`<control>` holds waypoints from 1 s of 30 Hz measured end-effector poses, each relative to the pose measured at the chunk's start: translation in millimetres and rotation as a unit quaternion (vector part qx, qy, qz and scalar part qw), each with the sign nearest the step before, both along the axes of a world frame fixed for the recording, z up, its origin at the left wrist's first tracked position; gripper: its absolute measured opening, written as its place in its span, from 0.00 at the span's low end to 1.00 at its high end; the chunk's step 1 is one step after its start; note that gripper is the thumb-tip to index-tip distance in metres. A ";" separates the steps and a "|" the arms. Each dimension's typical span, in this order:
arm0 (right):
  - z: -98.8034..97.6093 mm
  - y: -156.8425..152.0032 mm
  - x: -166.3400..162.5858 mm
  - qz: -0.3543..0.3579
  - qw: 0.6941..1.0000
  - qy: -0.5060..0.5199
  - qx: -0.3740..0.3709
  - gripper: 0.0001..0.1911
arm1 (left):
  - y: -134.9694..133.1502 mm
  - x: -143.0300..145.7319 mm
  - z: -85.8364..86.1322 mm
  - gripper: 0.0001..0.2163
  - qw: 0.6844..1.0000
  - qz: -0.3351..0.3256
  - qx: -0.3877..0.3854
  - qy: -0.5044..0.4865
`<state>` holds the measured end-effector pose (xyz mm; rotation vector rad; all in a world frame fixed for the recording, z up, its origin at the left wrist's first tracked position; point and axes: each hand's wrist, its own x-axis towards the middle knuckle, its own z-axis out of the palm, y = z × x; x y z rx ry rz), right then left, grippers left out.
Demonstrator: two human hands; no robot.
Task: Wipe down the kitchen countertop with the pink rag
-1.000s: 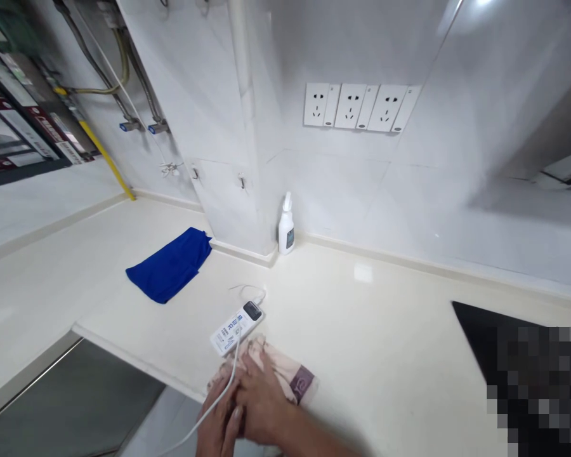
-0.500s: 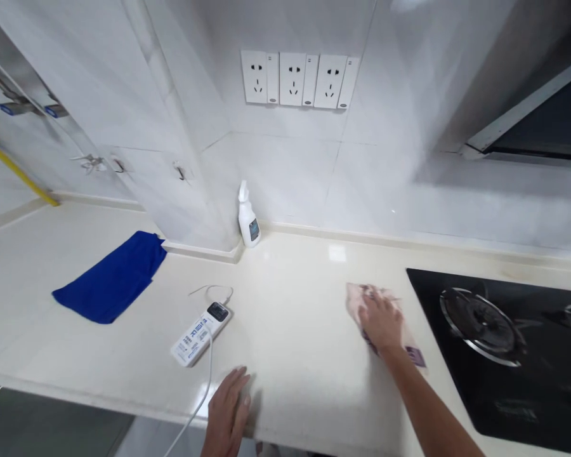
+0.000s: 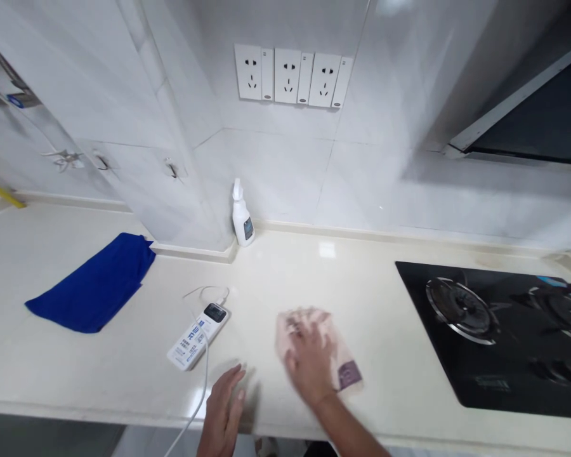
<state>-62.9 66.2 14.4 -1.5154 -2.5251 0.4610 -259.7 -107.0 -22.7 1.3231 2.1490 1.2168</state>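
Note:
My right hand [image 3: 308, 358] lies flat on a pale pink cloth [image 3: 345, 365] with a purple mark, pressing it onto the cream countertop [image 3: 385, 330]; the hand is smeared by motion. My left hand [image 3: 223, 412] rests flat at the counter's front edge, fingers stretched out and holding nothing. Just to its left a white power strip [image 3: 197, 327] lies on the counter, and its white cable [image 3: 195, 406] runs off the front edge beside that hand.
A blue cloth [image 3: 92, 282] lies at the left. A white spray bottle [image 3: 242, 216] stands against the tiled pillar. A black gas hob [image 3: 495, 336] takes up the right side. Three wall sockets [image 3: 290, 76] sit above the counter.
My right hand has swept the pink cloth from beside the hob back to the left, toward the counter's middle. My left hand has stayed at the front edge.

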 end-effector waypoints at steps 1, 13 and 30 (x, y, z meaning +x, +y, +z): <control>0.7 -21.6 -22.0 0.068 0.997 0.033 -0.008 0.27 | -0.5 -2.9 3.0 0.22 1.000 0.002 0.006 -0.005; 7.5 -86.6 -29.5 0.278 0.950 0.142 0.013 0.27 | 6.1 -19.7 17.0 0.24 0.999 -0.035 -0.011 0.020; -37.1 -29.6 328.9 -0.502 0.851 -0.048 0.146 0.27 | 74.8 22.6 -4.0 0.15 0.960 -0.271 0.007 0.071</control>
